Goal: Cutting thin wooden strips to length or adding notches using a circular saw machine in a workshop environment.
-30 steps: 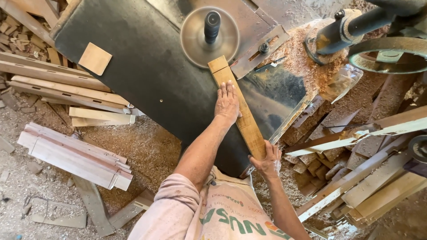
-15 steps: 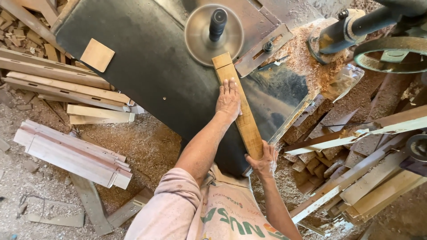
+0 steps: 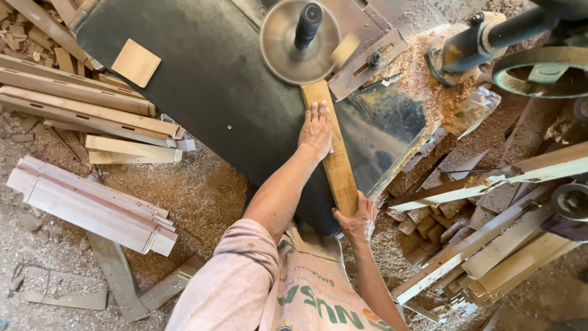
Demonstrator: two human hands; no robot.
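Plank (image 3: 334, 153): a narrow length of light wood, lying flat on the dark bench (image 3: 202, 86), long axis running from the near edge of the bench up to the blade (image 3: 294, 43). Its far end sits directly under the near rim of the blade; whether wood and blade touch cannot be told.

Left hand (image 3: 316, 130): palm down on the plank, just short of the blade, fingers spread flat and pointing toward it. This grip is a flat press, not closed round the wood.

Right hand (image 3: 355, 219): at the near end of the plank, at the bench edge, fingers curled about the end of the wood, a clenched grip on it.

Blade: a round disc, blurred, with a dark shaft (image 3: 306, 24) at its centre. A metal guide (image 3: 367, 61) lies just right of the blade, with a heap of sawdust (image 3: 416, 70) beyond that.

A square offcut (image 3: 136, 62) lies on the bench, well left of the blade. Long battens (image 3: 86, 110) are stacked on the floor left of the bench; more strips (image 3: 490, 245) lie to the right of the plank.
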